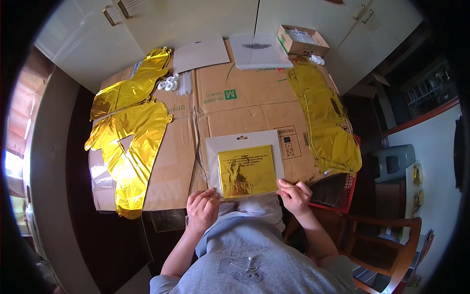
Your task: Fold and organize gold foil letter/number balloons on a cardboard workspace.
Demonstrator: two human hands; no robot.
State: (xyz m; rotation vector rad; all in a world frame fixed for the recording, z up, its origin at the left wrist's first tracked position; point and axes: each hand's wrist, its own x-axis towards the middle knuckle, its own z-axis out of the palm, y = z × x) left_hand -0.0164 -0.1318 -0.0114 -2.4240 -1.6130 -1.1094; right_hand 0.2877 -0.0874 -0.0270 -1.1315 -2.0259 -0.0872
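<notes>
At the near edge of the cardboard (pixel 235 117), a white-bordered package (pixel 212 159) is held, its folded gold foil (pixel 247 170) laid with the longer side running left to right. The near corners are pinched in a closed grip — one by the left hand (pixel 203 208), one by the right hand (pixel 296 197) — and the hang slot (pixel 242 138) is pointed toward the far side.

Far ahead of the grip there are cream cabinets (pixel 210 19), which have metal handles (pixel 108 17). To the right of the grip, and lower, a red plastic basket (pixel 353 183) is partly visible. Farther right and slightly behind stands a wooden chair (pixel 409 223). Well to the left of the grip is a pinkish curtain (pixel 24 103).
</notes>
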